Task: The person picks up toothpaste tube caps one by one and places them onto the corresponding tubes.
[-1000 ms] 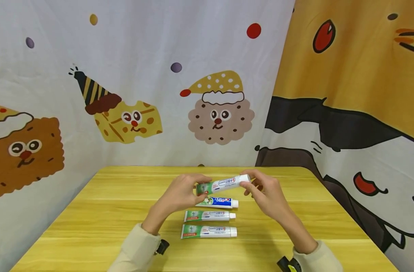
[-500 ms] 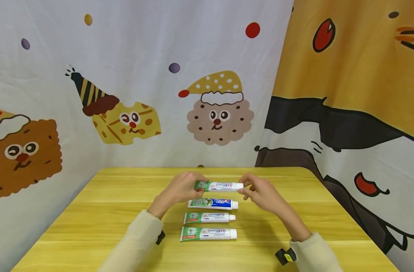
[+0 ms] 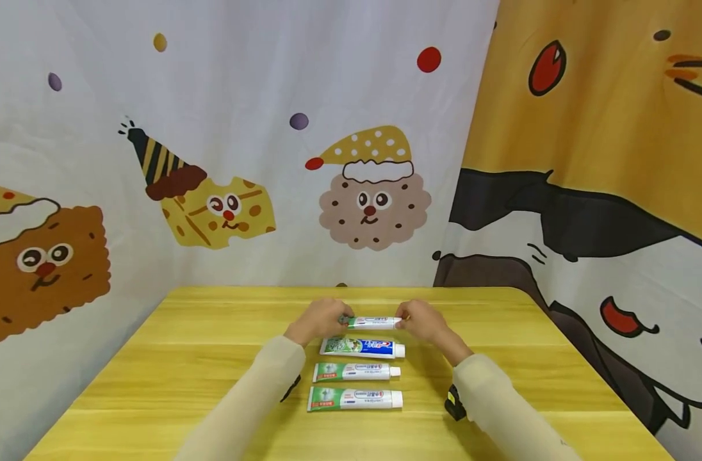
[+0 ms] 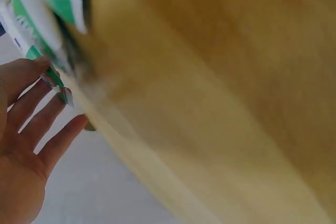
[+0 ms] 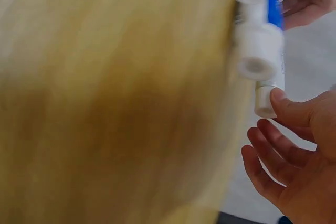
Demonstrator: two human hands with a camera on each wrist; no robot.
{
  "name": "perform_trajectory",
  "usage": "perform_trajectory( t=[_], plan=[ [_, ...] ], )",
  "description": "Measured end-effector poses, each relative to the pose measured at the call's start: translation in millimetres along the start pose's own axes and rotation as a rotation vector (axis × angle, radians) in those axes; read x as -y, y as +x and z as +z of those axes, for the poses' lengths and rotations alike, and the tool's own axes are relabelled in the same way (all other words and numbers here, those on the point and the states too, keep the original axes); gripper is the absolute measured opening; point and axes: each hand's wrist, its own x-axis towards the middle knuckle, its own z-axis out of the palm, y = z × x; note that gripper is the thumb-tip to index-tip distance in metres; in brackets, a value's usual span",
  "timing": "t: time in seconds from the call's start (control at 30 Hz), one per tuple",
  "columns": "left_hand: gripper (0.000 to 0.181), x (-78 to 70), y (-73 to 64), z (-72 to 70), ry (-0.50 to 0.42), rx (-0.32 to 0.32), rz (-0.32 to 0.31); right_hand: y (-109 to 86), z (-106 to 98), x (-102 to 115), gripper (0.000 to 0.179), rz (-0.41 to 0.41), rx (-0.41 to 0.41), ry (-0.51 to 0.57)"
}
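A green-and-white toothpaste tube (image 3: 374, 323) lies crosswise at the back of the row, its cap to the right. My left hand (image 3: 321, 320) pinches its flat green end between thumb and fingers. At the other end, my right hand (image 3: 424, 322) holds the white cap (image 5: 265, 102), the thumb on it in the right wrist view. Whether this tube touches the table is hard to tell. In front of it lies a blue-and-green toothpaste tube (image 3: 362, 347). Nearer still are a smaller green-and-white tube (image 3: 357, 371) and a larger green-and-white tube (image 3: 355, 399), all caps pointing right.
The tubes are on a yellow wood-grain table (image 3: 212, 397). Behind its back edge hangs a white curtain (image 3: 224, 77) with cartoon prints, and an orange printed curtain (image 3: 610, 115) hangs on the right. Both wrist views are partly blurred.
Both hands have brought the back tube from a tilted, raised pose to level and lower, behind the blue tube. The blue tube, partly covered before, now shows fully.
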Motion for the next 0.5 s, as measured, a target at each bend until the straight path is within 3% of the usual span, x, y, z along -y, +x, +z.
perform_trajectory(
  t=[0.13,0.23,0.4,0.5],
  plan=[
    [0.031,-2.8,4.0,5.9,-0.046,0.043,-0.078,-0.1,11,-7,0.004,0.080,0.009,0.023],
    [0.030,-4.6,5.3,5.9,-0.060,0.046,-0.098,0.5,14,-9,0.004,0.119,-0.002,0.056],
    [0.028,-2.6,1.1,4.9,-0.070,0.053,-0.107,5.0,19,-11,0.005,0.103,0.021,0.073],
    [0.037,1.1,-2.0,5.2,-0.112,0.055,-0.112,6.4,15,-13,0.013,0.070,0.062,0.077]
  ],
)
